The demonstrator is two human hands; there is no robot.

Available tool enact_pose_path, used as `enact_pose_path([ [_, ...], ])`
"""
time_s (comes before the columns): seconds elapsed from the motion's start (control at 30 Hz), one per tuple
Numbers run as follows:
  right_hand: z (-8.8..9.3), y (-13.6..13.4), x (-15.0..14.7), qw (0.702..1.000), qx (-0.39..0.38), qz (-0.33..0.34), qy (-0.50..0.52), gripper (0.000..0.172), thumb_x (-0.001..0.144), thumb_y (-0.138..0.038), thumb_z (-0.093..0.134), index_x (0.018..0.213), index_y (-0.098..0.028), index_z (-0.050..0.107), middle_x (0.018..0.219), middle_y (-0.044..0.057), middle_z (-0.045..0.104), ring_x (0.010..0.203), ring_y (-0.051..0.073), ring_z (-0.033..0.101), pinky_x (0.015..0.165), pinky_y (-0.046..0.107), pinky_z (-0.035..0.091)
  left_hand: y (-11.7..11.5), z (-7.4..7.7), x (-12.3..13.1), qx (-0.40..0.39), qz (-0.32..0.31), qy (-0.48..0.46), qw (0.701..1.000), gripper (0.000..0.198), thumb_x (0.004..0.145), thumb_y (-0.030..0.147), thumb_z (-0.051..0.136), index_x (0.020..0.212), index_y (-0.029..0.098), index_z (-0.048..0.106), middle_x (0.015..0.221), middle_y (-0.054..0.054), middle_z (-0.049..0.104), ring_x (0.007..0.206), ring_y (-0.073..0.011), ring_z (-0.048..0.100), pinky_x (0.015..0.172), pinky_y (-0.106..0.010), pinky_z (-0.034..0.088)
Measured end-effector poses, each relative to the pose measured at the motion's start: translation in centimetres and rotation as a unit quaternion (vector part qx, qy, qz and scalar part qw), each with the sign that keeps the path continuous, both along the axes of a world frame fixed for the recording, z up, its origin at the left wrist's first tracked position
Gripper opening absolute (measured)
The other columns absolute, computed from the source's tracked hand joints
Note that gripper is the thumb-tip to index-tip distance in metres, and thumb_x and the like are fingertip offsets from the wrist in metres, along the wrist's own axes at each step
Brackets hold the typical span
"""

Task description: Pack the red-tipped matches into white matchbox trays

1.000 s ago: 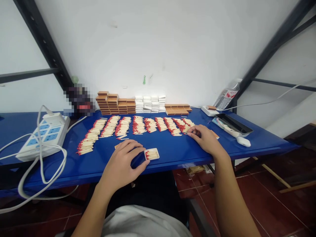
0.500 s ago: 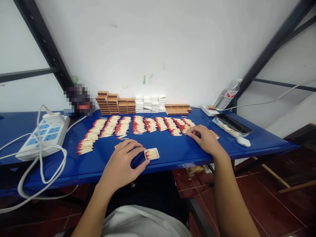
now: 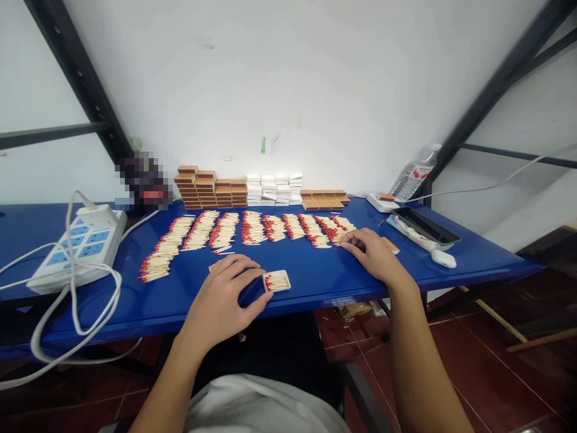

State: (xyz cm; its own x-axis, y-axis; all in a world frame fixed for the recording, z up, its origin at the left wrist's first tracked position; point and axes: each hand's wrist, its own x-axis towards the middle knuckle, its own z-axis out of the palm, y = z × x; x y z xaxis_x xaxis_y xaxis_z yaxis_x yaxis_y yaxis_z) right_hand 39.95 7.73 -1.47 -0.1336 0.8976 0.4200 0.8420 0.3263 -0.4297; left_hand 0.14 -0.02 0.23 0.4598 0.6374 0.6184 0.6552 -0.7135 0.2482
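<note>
A small white matchbox tray (image 3: 276, 281) lies on the blue table with red-headed matches (image 3: 278, 280) inside. My left hand (image 3: 228, 291) steadies its left end between thumb and index finger, the other fingers curved over the table. An orange-brown piece (image 3: 211, 267) shows partly beyond those fingers. At the rightmost row of loose matches (image 3: 333, 228), my right hand (image 3: 372, 252) has thumb and index finger closed together on match ends; how many they grip is hidden. Behind this hand a brown matchbox piece (image 3: 390, 245) is partly covered.
Several match rows (image 3: 252, 228) spread across the table (image 3: 306, 288). Along the wall stand brown matchbox stacks (image 3: 202, 189), white trays (image 3: 274, 189) and brown sleeves (image 3: 325, 199). A power strip (image 3: 81, 249) with looping cables is left; a bottle (image 3: 417, 172), black tray (image 3: 426, 225) and white case (image 3: 443, 258) are right.
</note>
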Motion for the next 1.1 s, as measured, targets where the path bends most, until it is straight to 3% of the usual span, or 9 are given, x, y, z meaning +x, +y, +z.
enact_pose_path([
  [0.27, 0.0, -0.1, -0.3, 1.000, 0.004, 0.006, 0.001, 0.028, 0.104, -0.045, 0.054, 0.090, -0.024, 0.065, 0.096, 0.011, 0.066, 0.097, 0.031, 0.058, 0.090, 0.046, 0.047, 0.0, 0.0, 0.0, 0.001, 0.002, -0.003, 1.000, 0.021, 0.099, 0.035, 0.074, 0.116, 0.023, 0.075, 0.123, -0.008, 0.077, 0.121, -0.0294, 0.068, 0.111, -0.053, 0.052],
  [0.4, 0.9, -1.1, -1.0, 1.000, 0.005, 0.014, 0.017, 0.029, 0.105, -0.048, 0.053, 0.091, -0.025, 0.064, 0.097, 0.011, 0.067, 0.097, 0.031, 0.059, 0.090, 0.047, 0.048, 0.0, -0.1, 0.0, 0.004, 0.004, -0.006, 1.000, 0.021, 0.099, 0.035, 0.075, 0.117, 0.024, 0.075, 0.123, -0.008, 0.077, 0.121, -0.0298, 0.068, 0.110, -0.052, 0.053],
  [0.5, 2.4, -2.8, -3.2, 0.999, 0.019, 0.031, 0.039, 0.028, 0.107, -0.048, 0.054, 0.093, -0.025, 0.064, 0.096, 0.011, 0.067, 0.094, 0.030, 0.060, 0.088, 0.045, 0.049, 0.0, -0.1, 0.0, 0.005, 0.000, -0.006, 1.000, 0.021, 0.098, 0.034, 0.075, 0.116, 0.024, 0.075, 0.122, -0.008, 0.077, 0.120, -0.0293, 0.069, 0.109, -0.052, 0.052],
  [0.63, 4.0, -5.9, -8.8, 0.995, 0.021, 0.088, 0.051, 0.021, 0.110, -0.041, 0.055, 0.098, -0.026, 0.064, 0.103, 0.009, 0.066, 0.098, 0.028, 0.061, 0.088, 0.043, 0.051, 0.0, 0.1, 0.0, 0.003, -0.003, 0.000, 1.000, 0.021, 0.099, 0.035, 0.075, 0.116, 0.023, 0.074, 0.122, -0.007, 0.077, 0.119, -0.0288, 0.068, 0.110, -0.051, 0.051],
  [0.8, 4.1, -7.9, -14.9, 0.987, 0.030, 0.156, 0.018, 0.014, 0.111, -0.027, 0.053, 0.100, -0.025, 0.062, 0.104, 0.009, 0.065, 0.100, 0.027, 0.060, 0.088, 0.045, 0.053, 0.0, 0.2, 0.1, -0.002, -0.005, -0.001, 1.000, 0.020, 0.098, 0.034, 0.075, 0.116, 0.023, 0.074, 0.121, -0.007, 0.076, 0.118, -0.0280, 0.068, 0.109, -0.051, 0.052],
  [1.1, 2.7, -7.5, -17.1, 0.985, 0.053, 0.162, -0.035, 0.016, 0.111, -0.024, 0.051, 0.101, -0.025, 0.063, 0.104, 0.009, 0.064, 0.097, 0.028, 0.061, 0.082, 0.045, 0.055, 0.0, 0.2, 0.0, -0.002, -0.010, -0.008, 1.000, 0.021, 0.097, 0.032, 0.075, 0.117, 0.023, 0.075, 0.122, -0.007, 0.076, 0.119, -0.0289, 0.068, 0.107, -0.051, 0.053],
])
